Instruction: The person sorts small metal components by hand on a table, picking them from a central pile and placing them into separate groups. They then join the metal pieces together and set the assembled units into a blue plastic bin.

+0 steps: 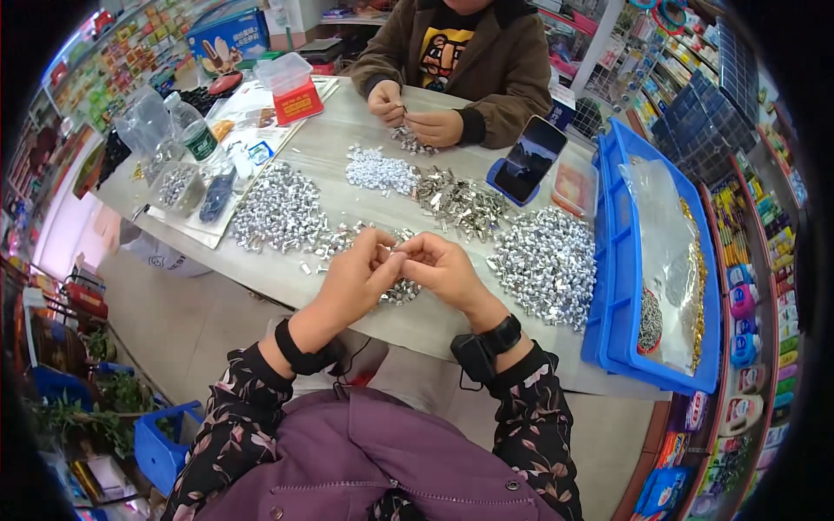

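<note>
My left hand (352, 276) and my right hand (445, 274) meet over the near side of the table (347, 200), fingertips pinched together. What they hold, if anything, is too small and covered to make out. Beneath and behind them lies a small heap of shiny metal pieces (401, 293). A large pile of silver-and-white small parts (547, 265) spreads to the right of my right hand, and a similar pile (280, 208) lies to the left. Beyond my fingers are a heap of flat silver metal pieces (465, 201) and a mound of small white pieces (380, 170).
A blue plastic tray (595, 334) with a clear bag stands at the right edge. Behind the piles, a phone (530, 161) leans on a stand. Across the table a person (512, 69) handles small parts. A bottle (193, 130) and red scale (298, 102) stand left.
</note>
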